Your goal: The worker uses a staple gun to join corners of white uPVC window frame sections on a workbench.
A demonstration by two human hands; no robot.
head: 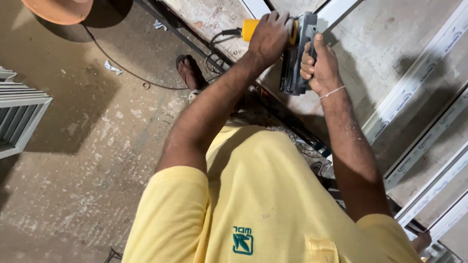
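Note:
Both my hands hold a power tool (294,68) with a dark grey body and a yellow part, pressed on a worn grey workbench (375,44). My left hand (269,36) wraps over the yellow front part at the top. Closed around the grey handle just to its right is my right hand (319,63), which has a thin white thread on the wrist. The tool's black cable (219,36) runs off to the left. The tool's tip is hidden beneath my hands.
White window-frame profiles (414,83) lie diagonally across the bench on the right. My sandalled foot (190,73) stands on the dusty concrete floor (87,146). A white louvred frame (17,117) sits at the left edge and an orange basin (58,9) at the top left.

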